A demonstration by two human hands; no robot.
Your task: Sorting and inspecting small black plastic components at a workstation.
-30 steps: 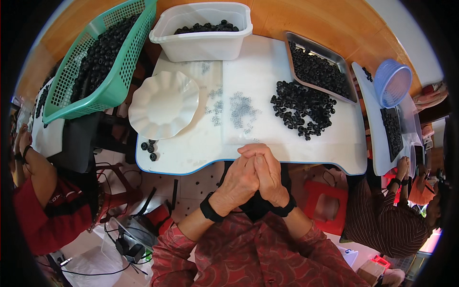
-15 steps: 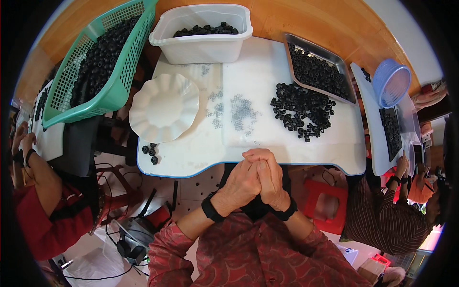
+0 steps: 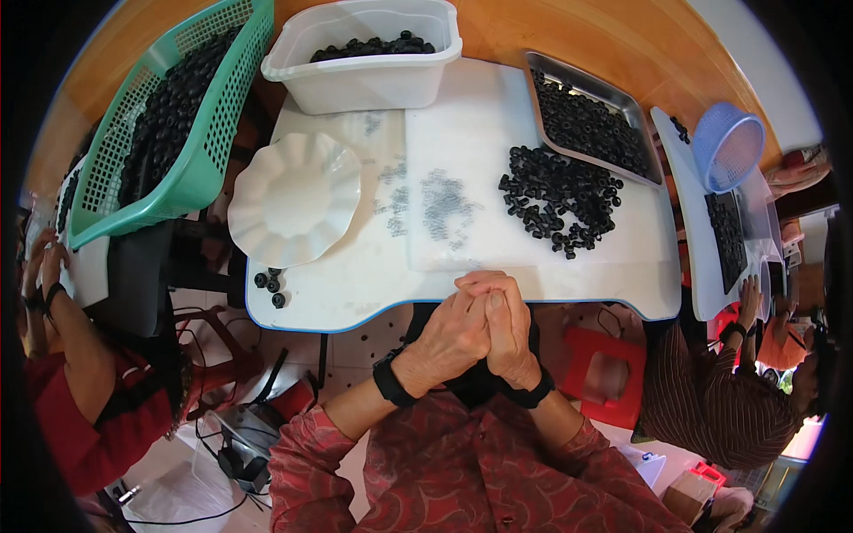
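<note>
Hand, left (image 3: 442,345): bare, closed, its bent fingers pressed against the other hand.
Hand, right (image 3: 511,339): bare, closed too, thumb up by the left one's fingers; I cannot tell if something hides between them.
Black wristbands (image 3: 391,382): one on each wrist.
White counter with a blue edge (image 3: 569,286): the two hands meet at its front edge.
Tiny grey see-through bits (image 3: 446,206): in patches on the counter, straight ahead of the hands.
Heap of small black parts (image 3: 573,209): on the counter, ahead and to the right.
Silver metal tray (image 3: 582,82): just behind the heap, with lots more black parts inside.
White plate with a wavy rim (image 3: 298,200): on the left side.
Few round black pieces (image 3: 260,280): just in front of the plate.
White plastic tub (image 3: 373,87): at the back, round black pieces inside.
Green plastic basket with holes (image 3: 227,124): left of the counter, piled with round black pieces.
</note>
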